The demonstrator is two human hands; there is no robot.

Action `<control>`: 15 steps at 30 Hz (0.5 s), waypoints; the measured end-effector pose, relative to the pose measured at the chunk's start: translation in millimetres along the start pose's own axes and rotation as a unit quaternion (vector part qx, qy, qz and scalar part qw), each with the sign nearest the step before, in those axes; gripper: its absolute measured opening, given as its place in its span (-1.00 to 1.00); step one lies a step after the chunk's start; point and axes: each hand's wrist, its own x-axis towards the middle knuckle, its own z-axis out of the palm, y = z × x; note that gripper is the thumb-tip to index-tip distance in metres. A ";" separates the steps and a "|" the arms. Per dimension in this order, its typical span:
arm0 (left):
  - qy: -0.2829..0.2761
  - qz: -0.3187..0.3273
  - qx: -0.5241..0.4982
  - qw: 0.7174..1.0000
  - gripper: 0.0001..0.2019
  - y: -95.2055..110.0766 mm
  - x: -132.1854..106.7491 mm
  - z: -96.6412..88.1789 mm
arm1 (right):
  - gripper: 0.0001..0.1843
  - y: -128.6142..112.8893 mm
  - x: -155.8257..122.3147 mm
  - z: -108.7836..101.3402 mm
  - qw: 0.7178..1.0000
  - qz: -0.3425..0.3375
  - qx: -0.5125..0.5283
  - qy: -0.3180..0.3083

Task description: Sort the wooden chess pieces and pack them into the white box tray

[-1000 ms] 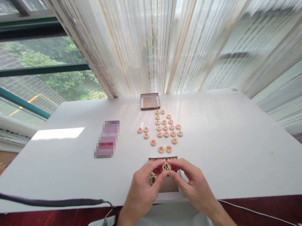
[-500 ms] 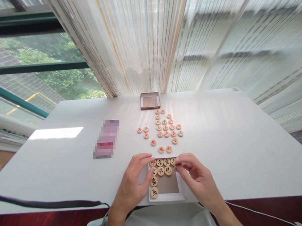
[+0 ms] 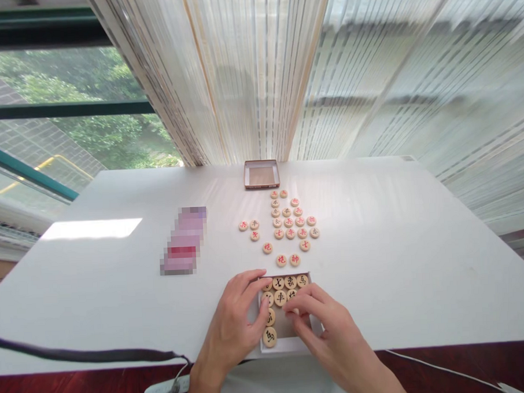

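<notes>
Xiangqi pieces with black characters lie in a shallow white box (image 3: 287, 346) at the table's near edge. They form rows along its far and left sides, such as the piece at the lower left (image 3: 270, 337) and the far right piece (image 3: 303, 281). My left hand (image 3: 236, 316) rests at the box's left wall, fingers apart, thumb and fingertips over the left column. Over the box's middle, my right hand (image 3: 326, 321) has thumb and fingers drawn together, just below the second row. What it pinches, if anything, is mostly hidden by the fingers.
Beyond the box, loose red and black pieces (image 3: 289, 222) are spread on the white table (image 3: 399, 260). A box lid or tray (image 3: 261, 174) stands at the back. A blurred pink item (image 3: 184, 240) lies left. A power strip (image 3: 164, 391) and cables are below.
My right hand has moved from the box's far right corner inward and nearer to me, leaving the corner piece uncovered. My left hand stays at the left wall. The view has shifted slightly.
</notes>
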 end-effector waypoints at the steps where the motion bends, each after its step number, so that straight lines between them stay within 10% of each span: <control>1: -0.004 0.001 0.002 1.000 -0.64 0.9 0.1 -0.8 | -0.77 1.0 -0.2 1.8 1.000 -0.001 -0.007 -0.001; 15: -0.024 0.004 0.019 1.000 -0.61 3.0 -0.1 -3.7 | -0.82 2.7 -3.5 15.7 0.996 0.019 -0.079 -0.028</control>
